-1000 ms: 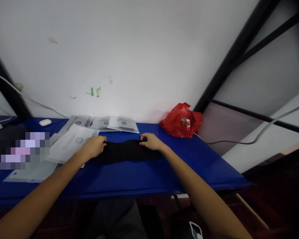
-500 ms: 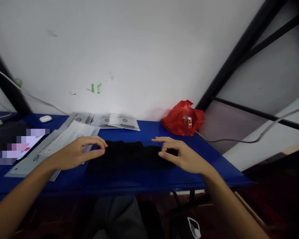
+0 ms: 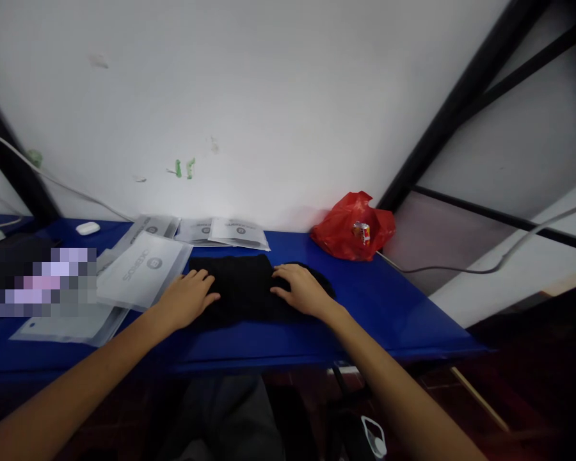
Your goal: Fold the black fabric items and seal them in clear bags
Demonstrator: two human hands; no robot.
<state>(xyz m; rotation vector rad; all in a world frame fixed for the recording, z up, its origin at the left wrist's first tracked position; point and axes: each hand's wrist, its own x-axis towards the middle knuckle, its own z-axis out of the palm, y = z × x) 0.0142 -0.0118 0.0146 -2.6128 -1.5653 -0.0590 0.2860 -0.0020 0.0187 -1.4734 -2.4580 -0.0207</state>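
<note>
A folded piece of black cloth (image 3: pixel 242 288) lies flat on the blue table (image 3: pixel 379 314), in front of me. What kind of garment it is, I cannot make out. On its left end rests my left hand (image 3: pixel 185 299), palm down, fingers spread and the thumb pointing inward. My right hand (image 3: pixel 303 289) presses on the cloth right of its middle, fingers stretched out and slightly bent. Both hands touch the cloth from above without gripping it. Part of its right end shows beyond my right hand.
Frosted zip bags with printed lettering (image 3: pixel 141 269) lie at the left, and more zip bags (image 3: pixel 240 233) are by the wall. A red plastic bag (image 3: pixel 352 227) stands at the back right. A white earbud case (image 3: pixel 88 228) sits back left, behind a blurred-out screen (image 3: pixel 52 275).
Both hands have come down onto the black cloth from either side, the right one moving left. The cloth now lies flatter and reaches farther back.
</note>
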